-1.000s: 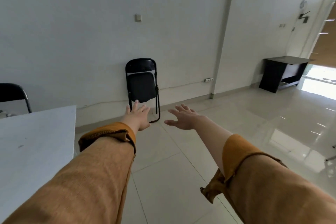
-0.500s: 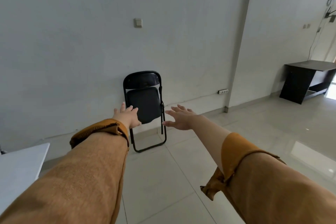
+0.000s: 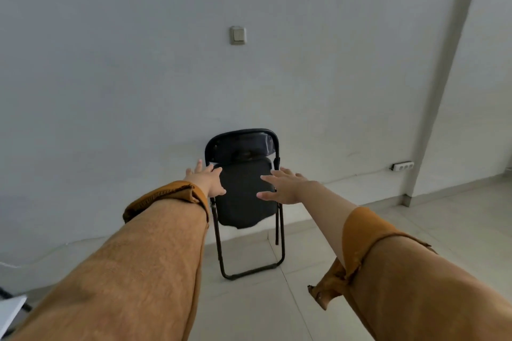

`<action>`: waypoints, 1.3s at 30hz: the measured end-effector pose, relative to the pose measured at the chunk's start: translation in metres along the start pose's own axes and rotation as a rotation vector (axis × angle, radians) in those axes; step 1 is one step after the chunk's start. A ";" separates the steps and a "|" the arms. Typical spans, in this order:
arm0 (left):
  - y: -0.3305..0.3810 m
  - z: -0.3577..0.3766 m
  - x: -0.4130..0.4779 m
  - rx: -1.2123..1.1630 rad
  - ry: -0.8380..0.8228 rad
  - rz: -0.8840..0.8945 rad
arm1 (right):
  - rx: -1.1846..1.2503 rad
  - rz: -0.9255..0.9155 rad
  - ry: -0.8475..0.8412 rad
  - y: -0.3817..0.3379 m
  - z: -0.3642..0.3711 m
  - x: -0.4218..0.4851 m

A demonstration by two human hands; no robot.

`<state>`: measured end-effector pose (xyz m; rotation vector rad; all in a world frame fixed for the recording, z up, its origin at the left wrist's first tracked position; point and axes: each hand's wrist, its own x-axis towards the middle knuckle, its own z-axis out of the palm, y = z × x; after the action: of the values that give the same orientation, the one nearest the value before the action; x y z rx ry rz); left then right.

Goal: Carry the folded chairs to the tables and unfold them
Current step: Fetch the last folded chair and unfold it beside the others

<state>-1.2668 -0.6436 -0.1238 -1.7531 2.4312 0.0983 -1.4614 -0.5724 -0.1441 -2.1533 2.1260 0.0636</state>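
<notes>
Plainly both hands are empty and spread flat, fingers loose. The left hand (image 3: 206, 180) overlaps the left rail of the folded chair (image 3: 243, 191), at the height of the seat pad's top edge; the right hand (image 3: 282, 185) lies over the pad's right edge, just under the backrest. Whether either palm touches the chair or is a little short of it cannot be told from this one view; no finger is curled round the frame.

By my judgement the step in hand is the reach, the first part of fetching this chair. Next, each hand should close on a side rail below the backrest, tip the chair off the wall (image 3: 138, 91) it leans on, and lift its foot bar clear of the floor (image 3: 415, 230).

From the chair outward, a light switch (image 3: 238, 35) sits on the wall above it and a socket strip (image 3: 403, 166) low to its right. Only a pale corner of a desk (image 3: 9, 310) shows far down to its left, cut by the picture's edge. The chair's rear legs and hinge are hidden behind the pad.
</notes>
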 end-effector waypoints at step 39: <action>0.078 -0.015 0.669 -0.314 -0.033 -0.752 | 0.058 -0.465 -0.400 0.245 -0.037 0.683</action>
<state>-1.5487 -1.2490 -0.2140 -2.6403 1.6421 0.4289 -1.6970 -1.2573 -0.1955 -2.3026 1.3707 0.3511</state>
